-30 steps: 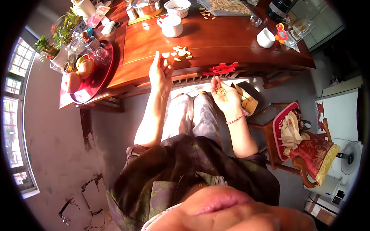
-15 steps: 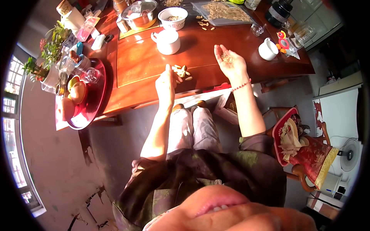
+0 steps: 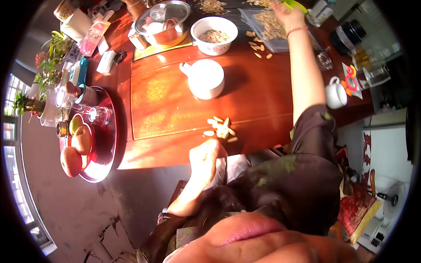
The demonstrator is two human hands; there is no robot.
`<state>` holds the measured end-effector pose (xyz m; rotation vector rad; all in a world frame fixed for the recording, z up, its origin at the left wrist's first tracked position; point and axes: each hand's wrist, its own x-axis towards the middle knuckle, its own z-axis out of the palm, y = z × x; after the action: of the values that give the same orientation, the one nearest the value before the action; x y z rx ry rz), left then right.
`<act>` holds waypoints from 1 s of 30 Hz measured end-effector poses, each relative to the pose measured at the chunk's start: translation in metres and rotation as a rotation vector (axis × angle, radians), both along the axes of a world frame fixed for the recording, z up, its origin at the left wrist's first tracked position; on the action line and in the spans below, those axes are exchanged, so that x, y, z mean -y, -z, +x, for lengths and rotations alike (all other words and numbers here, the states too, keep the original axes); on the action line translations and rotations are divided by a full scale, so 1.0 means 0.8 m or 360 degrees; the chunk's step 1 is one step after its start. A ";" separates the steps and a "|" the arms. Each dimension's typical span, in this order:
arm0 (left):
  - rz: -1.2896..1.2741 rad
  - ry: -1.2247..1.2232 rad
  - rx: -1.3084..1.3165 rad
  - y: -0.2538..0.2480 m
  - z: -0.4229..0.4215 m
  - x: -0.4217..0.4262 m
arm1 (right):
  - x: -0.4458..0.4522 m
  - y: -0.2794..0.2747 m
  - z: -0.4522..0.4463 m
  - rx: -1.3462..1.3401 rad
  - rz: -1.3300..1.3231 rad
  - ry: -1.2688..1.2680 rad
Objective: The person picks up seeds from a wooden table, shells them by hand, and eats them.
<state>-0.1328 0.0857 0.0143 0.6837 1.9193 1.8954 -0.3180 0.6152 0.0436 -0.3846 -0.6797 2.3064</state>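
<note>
My left hand (image 3: 205,158) is closed at the table's front edge, beside a small pile of pale, shelled-looking pieces (image 3: 222,129); whatever its fingers hold is hidden. My right hand (image 3: 288,16) reaches to the far side, over a clear plastic bag (image 3: 274,27) spread with brownish husk-like pieces, and next to a bright green item (image 3: 294,6). Its fingers are small and partly cut off by the view's top edge. A few loose pieces (image 3: 258,47) lie left of the bag. Nearer me stands a white mug (image 3: 206,79), with a white bowl (image 3: 214,35) of small pieces behind it.
On the left, a red tray (image 3: 109,144) holds fruit and glassware beside potted plants (image 3: 50,57). A glass-lidded pot (image 3: 162,24) stands at the back. On the right are another white mug (image 3: 336,94), a colourful toy (image 3: 350,81) and a dark jar (image 3: 347,36).
My right hand has moved from over the near table, palm up with small pieces in it, to the far bag. My left hand stays by the pale pile. The view has shifted closer over the table.
</note>
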 end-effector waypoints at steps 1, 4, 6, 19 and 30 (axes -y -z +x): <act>0.0074 0.0004 -0.0023 0.003 0.001 0.000 | -0.057 0.016 -0.041 -0.0117 -0.0078 -0.0169; 0.0138 0.0022 -0.0082 0.013 -0.002 0.001 | -0.066 0.026 -0.066 0.0046 0.0177 -0.0154; 0.0100 0.0018 -0.0016 0.005 -0.002 0.003 | -0.031 0.035 -0.048 0.0125 0.0178 -0.0111; 0.0222 -0.0136 0.0238 0.011 -0.002 -0.005 | 0.247 -0.034 0.243 0.0236 0.0523 -0.0309; 0.1120 -0.0331 0.0903 -0.003 0.003 0.009 | 0.516 0.031 0.416 0.0303 0.0589 -0.0281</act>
<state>-0.1307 0.0782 0.0171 0.0711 0.9942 2.5595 0.0149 0.2021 0.0192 -0.3842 -1.2556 2.2577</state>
